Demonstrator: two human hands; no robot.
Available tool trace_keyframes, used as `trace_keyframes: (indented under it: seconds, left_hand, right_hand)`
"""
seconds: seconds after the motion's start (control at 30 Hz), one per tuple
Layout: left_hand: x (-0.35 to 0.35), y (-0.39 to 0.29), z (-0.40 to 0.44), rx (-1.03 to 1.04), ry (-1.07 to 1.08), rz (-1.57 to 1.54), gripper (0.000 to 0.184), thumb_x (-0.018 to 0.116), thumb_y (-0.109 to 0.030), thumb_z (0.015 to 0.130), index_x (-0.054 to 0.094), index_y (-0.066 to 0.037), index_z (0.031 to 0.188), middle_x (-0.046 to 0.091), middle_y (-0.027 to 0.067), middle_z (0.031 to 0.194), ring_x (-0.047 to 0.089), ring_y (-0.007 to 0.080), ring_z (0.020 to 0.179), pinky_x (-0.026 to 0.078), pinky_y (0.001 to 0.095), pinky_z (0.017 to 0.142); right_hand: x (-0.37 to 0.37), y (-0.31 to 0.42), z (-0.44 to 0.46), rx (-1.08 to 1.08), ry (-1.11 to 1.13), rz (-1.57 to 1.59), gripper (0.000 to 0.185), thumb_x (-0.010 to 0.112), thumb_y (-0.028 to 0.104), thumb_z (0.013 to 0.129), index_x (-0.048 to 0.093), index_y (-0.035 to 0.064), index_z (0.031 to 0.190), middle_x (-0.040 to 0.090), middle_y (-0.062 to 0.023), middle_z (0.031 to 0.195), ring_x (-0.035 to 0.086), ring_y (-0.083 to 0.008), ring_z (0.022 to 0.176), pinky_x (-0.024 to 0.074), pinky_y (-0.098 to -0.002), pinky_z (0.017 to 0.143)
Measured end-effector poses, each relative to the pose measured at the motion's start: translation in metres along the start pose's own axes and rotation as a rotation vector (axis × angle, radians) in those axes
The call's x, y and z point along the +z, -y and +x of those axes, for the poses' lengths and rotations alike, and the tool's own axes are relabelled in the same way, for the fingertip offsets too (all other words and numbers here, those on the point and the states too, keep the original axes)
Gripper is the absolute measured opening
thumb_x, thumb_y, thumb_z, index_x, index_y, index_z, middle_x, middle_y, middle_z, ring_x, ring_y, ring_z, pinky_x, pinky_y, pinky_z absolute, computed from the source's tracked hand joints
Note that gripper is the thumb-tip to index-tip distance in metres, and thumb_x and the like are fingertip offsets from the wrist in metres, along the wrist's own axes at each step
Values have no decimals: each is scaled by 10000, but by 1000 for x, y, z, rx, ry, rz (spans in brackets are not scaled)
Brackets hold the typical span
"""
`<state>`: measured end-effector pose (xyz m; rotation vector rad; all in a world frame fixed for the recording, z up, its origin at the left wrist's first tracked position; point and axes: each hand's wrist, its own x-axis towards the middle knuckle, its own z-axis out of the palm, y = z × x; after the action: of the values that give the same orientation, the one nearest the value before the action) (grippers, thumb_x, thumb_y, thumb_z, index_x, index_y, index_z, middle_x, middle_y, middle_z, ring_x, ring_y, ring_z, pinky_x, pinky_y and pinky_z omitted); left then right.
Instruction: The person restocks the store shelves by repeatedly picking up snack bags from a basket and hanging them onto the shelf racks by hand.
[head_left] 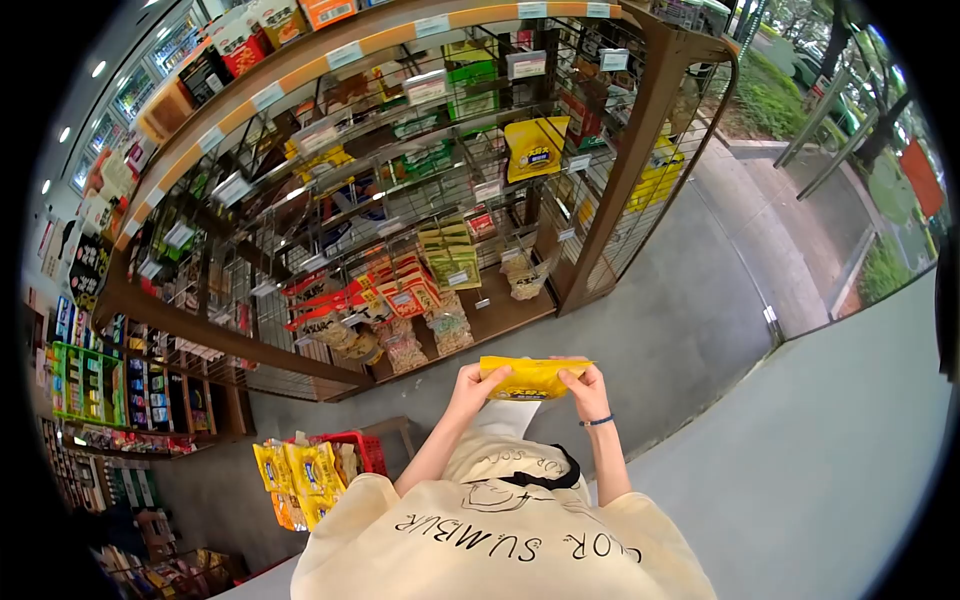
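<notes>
A yellow snack bag [532, 380] is held level in front of my body, between both hands. My left hand [478, 386] grips its left end, with the thumb on the face of the bag. At the right end, my right hand [582, 384] pinches it the same way, and a dark blue band circles that wrist. Another yellow bag [537, 150] hangs on the upper right of the wire rack, well away from my hands. Low on the left, several yellow bags [312, 478] are piled in and over a red basket [369, 453].
The shelf unit [600, 180] stands ahead, with a curved wooden frame. Red and green packets [448, 255] and bags of nuts lie on its bottom shelf [500, 318]. A glass front [850, 290] is at the right. More stocked shelves [150, 390] stand at the left.
</notes>
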<state>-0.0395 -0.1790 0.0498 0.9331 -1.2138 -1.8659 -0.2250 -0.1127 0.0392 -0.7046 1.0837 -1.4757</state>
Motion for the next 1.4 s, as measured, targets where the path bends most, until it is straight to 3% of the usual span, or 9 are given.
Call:
trace_keyframes:
  seconds: [0.23,0.47,0.83,1.4]
  left_hand:
    - [27,-11,83,-41,77,-71,208,558,-164,755,572,15,859,574,10,758,502,43,667,402,182,598]
    - [46,-29,177,-33,163,-9,174,574,-149,739,574,14,799,573,15,739,503,48,652,402,180,591]
    - [53,-26,266,-37,-125,-107,164,595,-102,712,578,17,822,588,40,778,540,82,691,424,205,629]
    - [67,-65,343,136,-272,13,154,635,-94,668,587,10,771,587,36,721,535,76,633,423,199,581]
  right_hand:
    - [-30,37,64,-21,-49,-15,195,567,65,712,516,-18,882,560,-127,904,527,-170,822,401,-270,756]
    - [-69,38,138,39,-168,11,136,580,67,715,546,3,829,577,-56,815,533,-111,726,412,-232,671]
    - [-76,59,244,132,-142,-96,158,605,79,700,564,-2,830,581,-38,772,536,-80,668,425,-207,601]
    - [-80,66,339,1,-125,106,165,584,49,708,556,12,866,575,-32,813,535,-96,722,420,-213,653]
